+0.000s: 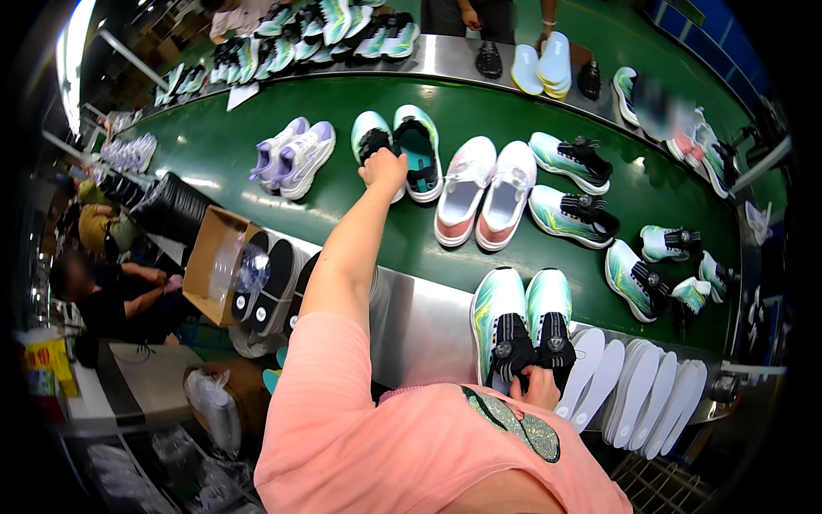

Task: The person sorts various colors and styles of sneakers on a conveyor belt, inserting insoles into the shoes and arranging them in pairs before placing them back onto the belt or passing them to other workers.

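Note:
My left arm reaches across the green conveyor belt. My left hand is closed at the collar of a mint and black sneaker, with its fingertips partly hidden. Right beside it stands the matching sneaker, its teal lining showing. Close to my body, a mint, yellow and black sneaker and its mate stand side by side on the metal edge, toes pointing away. Each has a round dial on its black upper. My right hand grips the black collar between these two; the fingers are partly covered.
White and pink sneakers, lilac sneakers and several mint ones stand on the belt. White insoles lie at right; a cardboard box and black insoles are at left. People stand or sit beyond the line.

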Available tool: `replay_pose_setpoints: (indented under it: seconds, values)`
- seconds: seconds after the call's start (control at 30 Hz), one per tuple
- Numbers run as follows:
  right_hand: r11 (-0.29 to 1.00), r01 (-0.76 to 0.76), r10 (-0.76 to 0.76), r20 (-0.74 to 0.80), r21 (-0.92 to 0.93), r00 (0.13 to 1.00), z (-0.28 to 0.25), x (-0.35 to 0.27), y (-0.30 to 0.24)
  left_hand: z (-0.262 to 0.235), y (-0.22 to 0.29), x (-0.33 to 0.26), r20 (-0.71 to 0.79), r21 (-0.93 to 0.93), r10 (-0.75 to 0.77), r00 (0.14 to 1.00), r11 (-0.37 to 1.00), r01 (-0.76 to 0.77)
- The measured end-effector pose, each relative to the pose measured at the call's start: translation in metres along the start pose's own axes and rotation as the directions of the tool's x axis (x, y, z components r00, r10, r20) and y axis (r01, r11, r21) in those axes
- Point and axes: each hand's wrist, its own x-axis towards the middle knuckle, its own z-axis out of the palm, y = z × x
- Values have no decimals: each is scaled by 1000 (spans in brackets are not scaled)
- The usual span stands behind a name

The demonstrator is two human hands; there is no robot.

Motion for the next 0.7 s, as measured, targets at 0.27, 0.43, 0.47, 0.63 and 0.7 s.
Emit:
replay_pose_setpoints:
  seconds: [0.27,0.43,0.47,0.63,0.7]
  values:
    - [997,-68,68,16,-22,998,3,0,3,19,8,21,311,68,-173,935,985,160]
    - [978,-198,207,156,-72,966,7,-3,11,29,2,33,226,30,-178,958,984,175]
    - [973,-228,224,340,-29,913,5,1,22,27,0,32,209,-10,-180,961,982,187]
    - [959,-262,282,270,-107,921,24,-8,46,26,-4,23,148,-103,-136,980,983,152]
    - [941,-317,339,361,-122,869,24,-2,50,19,-8,16,97,-113,-150,984,981,160]
